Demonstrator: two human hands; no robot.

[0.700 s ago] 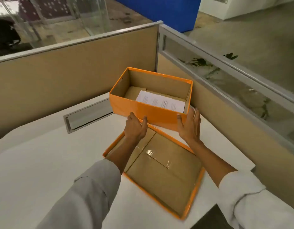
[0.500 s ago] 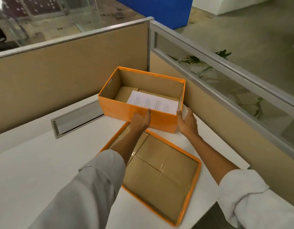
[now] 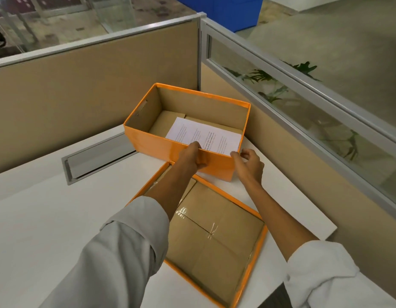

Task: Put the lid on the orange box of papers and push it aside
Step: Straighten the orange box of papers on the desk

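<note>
We saw the orange box [image 3: 170, 150] open in the white desk's [image 3: 48, 218] far corner, 1 printed sheet [image 3: 203, 135] inside. The left hand [image 3: 190, 157] gripped its near wall over the rim; the right hand [image 3: 250, 163] curled loosely at the near-right corner. The lid [image 3: 217, 236] lay upturned just in front, under both forearms.

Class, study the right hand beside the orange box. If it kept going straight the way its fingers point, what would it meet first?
The right hand points forward and slightly left, toward the near right corner of the orange box. It would likely meet that corner's rim first, then the printed paper inside. Depth is unclear; it may already touch.
</note>
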